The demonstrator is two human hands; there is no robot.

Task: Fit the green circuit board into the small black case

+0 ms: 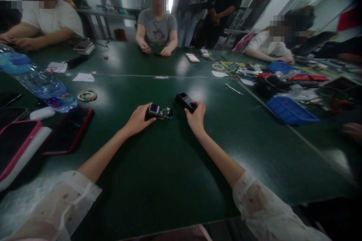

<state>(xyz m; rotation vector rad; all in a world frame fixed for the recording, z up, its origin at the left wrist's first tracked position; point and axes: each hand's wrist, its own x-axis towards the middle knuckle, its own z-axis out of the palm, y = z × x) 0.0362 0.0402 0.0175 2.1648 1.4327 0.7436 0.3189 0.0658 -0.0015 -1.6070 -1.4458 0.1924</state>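
Just left of centre, my left hand [140, 118] grips the end of a green circuit board [163, 113] that carries a small dark screen. My fingers and thumb are closed around its left side. To the right, my right hand [197, 116] holds a black plastic case [185, 101], oblong with recesses in its upper face, by its near end. Board and case are apart, with a short gap of table between them. Part of each thing is hidden behind my fingers.
On the left lie a red-edged phone [69, 130], a pink-edged phone [18, 145], a water bottle [42, 83] and a cable coil [87, 96]. A wrench [234, 89] and a blue tray [291, 111] with cluttered parts are on the right. Several people sit or stand around the green table [158, 180].
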